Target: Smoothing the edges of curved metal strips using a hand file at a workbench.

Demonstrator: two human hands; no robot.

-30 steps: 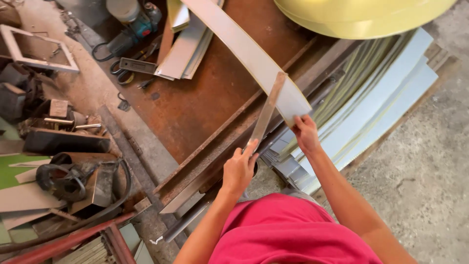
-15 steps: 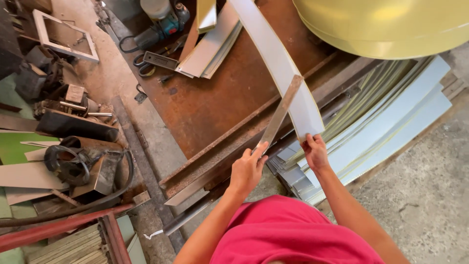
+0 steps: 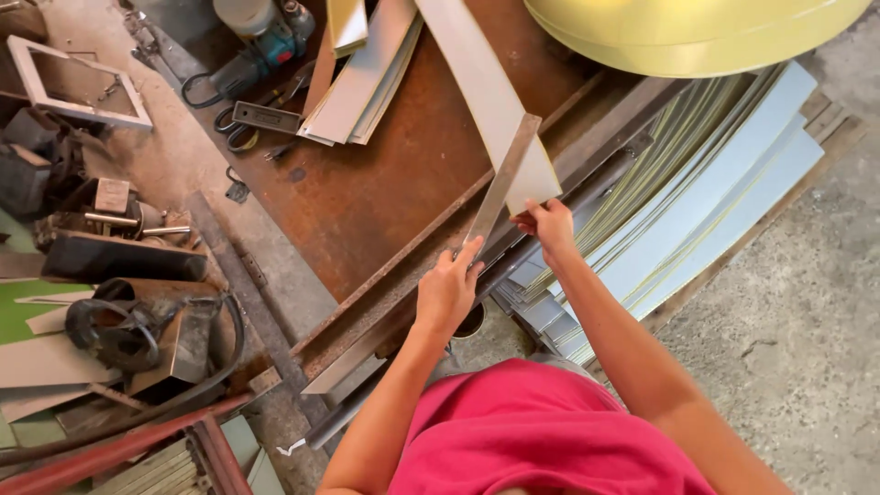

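The left hand (image 3: 446,291), arm reaching toward twelve o'clock, grasps the flat steel bar (image 3: 503,180) in its fingers, while at two o'clock the right hand (image 3: 550,226) pinches the pale sheet-metal strip (image 3: 481,82) above the rusty tabletop (image 3: 385,183).

Soft, even daylight fills the scene, bright without being harsh. Shadows are faint and short; the darkest patches sit under the clutter by the left edge of the rusty bench (image 3: 385,183). The pale strip (image 3: 486,101) and the stacked sheets (image 3: 715,183) at the bench's right edge reflect a mild sheen, and the yellow rim (image 3: 697,37) at the top is nearly washed out. Focus is fairly sharp across the middle, though the left hand (image 3: 446,291) and right hand (image 3: 550,229) are slightly soft. Straight edges bow outward towards the corners, a wide-lens distortion.
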